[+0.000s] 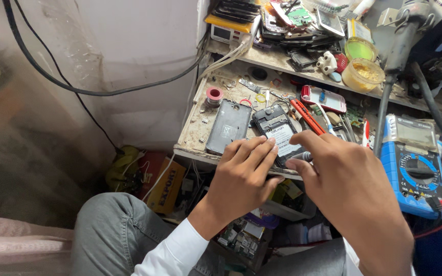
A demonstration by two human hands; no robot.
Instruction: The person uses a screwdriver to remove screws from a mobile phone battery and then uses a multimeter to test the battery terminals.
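Left hand (241, 176) fingers pressed on opened phone (278, 135) at bench edge (195, 152), right hand (349, 184) pinching tool (305, 156)

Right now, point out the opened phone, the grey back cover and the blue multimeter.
opened phone (277, 130), head view, on its exposed inside.
grey back cover (228, 126), head view, middle of the panel.
blue multimeter (416, 171), head view, on its dial.

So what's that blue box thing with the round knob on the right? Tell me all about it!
It is a blue meter for testing electricity, lying flat, face up, on the right end of the workbench. It looks like plastic with a thick blue rim. A big round dial sits in its middle, ringed with small markings, and a greyish screen lies at its top. A red plug is pushed in near its lower corner. The right hand is close beside it.
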